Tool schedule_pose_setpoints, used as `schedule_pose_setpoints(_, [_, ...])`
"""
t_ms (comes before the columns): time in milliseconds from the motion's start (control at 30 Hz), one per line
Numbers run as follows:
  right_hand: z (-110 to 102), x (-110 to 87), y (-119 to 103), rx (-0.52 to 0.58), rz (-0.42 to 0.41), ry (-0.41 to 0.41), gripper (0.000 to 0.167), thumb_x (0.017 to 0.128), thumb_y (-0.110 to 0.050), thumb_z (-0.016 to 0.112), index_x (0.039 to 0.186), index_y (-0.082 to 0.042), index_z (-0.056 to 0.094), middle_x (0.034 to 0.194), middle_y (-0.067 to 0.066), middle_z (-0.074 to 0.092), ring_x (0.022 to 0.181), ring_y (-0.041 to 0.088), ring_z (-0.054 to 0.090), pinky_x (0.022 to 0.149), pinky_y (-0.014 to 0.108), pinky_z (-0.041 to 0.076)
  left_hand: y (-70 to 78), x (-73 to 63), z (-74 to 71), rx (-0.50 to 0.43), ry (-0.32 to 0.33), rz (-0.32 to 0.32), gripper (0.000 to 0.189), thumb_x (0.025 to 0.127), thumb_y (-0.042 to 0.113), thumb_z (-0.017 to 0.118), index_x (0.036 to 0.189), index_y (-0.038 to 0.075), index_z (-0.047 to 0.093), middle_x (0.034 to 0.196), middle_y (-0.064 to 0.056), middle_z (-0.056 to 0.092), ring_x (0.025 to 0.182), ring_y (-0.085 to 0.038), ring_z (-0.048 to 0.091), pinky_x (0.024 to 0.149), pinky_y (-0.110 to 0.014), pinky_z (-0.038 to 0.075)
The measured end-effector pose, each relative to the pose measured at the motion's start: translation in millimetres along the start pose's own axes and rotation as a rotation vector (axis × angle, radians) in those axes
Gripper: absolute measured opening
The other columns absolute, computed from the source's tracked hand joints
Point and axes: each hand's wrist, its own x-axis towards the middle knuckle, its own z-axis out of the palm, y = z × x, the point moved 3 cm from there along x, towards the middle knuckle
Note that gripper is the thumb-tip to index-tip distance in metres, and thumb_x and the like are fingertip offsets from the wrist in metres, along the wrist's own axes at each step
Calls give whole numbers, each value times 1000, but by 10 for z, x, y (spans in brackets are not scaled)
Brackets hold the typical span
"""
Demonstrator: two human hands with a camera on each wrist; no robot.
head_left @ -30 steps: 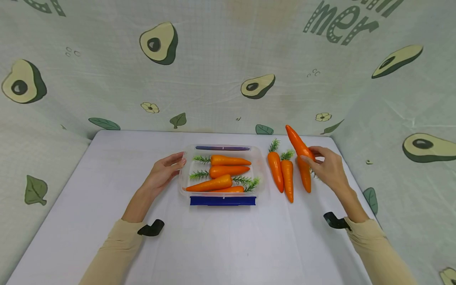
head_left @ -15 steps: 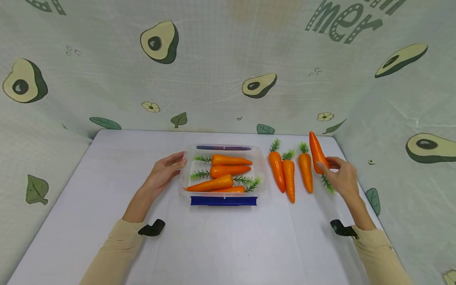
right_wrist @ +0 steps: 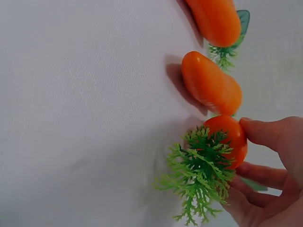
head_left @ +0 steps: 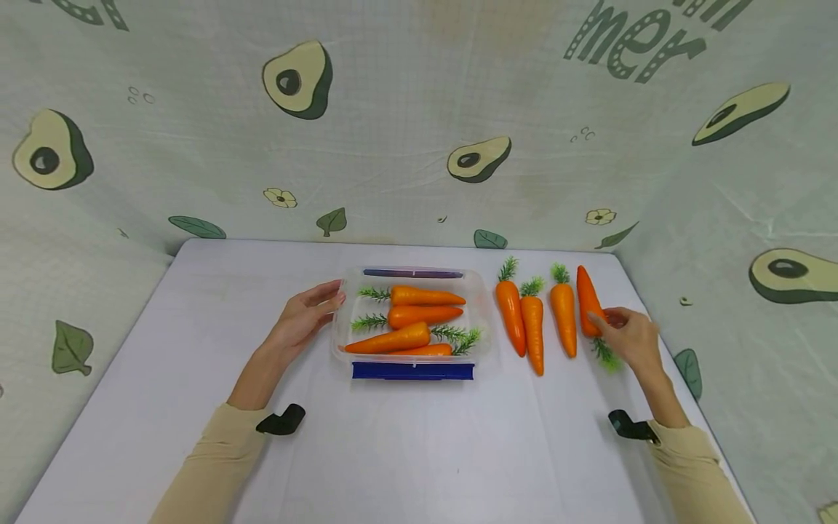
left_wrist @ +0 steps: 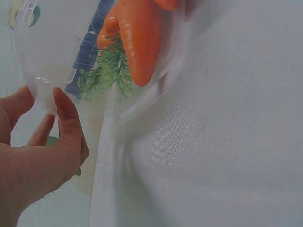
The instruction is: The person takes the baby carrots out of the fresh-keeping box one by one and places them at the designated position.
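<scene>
A clear plastic container (head_left: 483, 300) with blue clasps stands mid-table, holding several orange carrots (head_left: 425, 314) with green tops. At its left end my left hand (head_left: 297, 320) pinches the rim between thumb and fingers; the left wrist view shows the fingertips (left_wrist: 61, 99) right at the container's edge. On the right, my right hand (head_left: 631, 336) holds a carrot (head_left: 586, 295) by its thick end, pointed tip away from me, leafy top (right_wrist: 201, 170) toward me. In the right wrist view the thumb and fingers lie on either side of that carrot, low over the table.
Left of the held carrot lie three loose carrots: one close beside it (head_left: 564, 320), then two more (head_left: 533, 331) near the container, all with tops pointing away. A patterned cloth (head_left: 393, 145) rises behind the white table (head_left: 419, 451).
My right hand has moved right and lowered the held carrot toward the table, right of the three loose ones. My left hand and the container have stayed in place.
</scene>
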Motion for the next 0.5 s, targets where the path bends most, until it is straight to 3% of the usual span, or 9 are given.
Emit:
schedule_pose_setpoints(133, [17, 12, 30, -24, 20, -44, 59, 100, -40, 66, 119, 16, 65, 112, 35, 67, 97, 45, 62, 79, 48, 55, 8, -3, 8, -2, 2, -2, 62, 101, 25, 69, 155, 7, 45, 158, -12, 43, 135, -27, 48, 107, -26, 47])
schedule_pose_setpoints(367, [7, 48, 17, -22, 13, -70, 56, 101, -41, 65, 113, 14, 68, 107, 32, 69, 92, 41, 63, 64, 25, 49, 15, -11, 0, -3, -6, 2, 60, 102, 22, 67, 155, 5, 45, 158, -13, 43, 134, -26, 48, 109, -28, 46])
schedule_pose_setpoints(500, [22, 59, -2, -12, 13, -93, 57, 102, -42, 63, 114, 14, 67, 108, 32, 68, 93, 41, 63, 65, 24, 50, 18, -24, 0, 0, -7, 2, 60, 102, 22, 67, 155, 6, 44, 158, -13, 42, 133, -25, 48, 105, -24, 47])
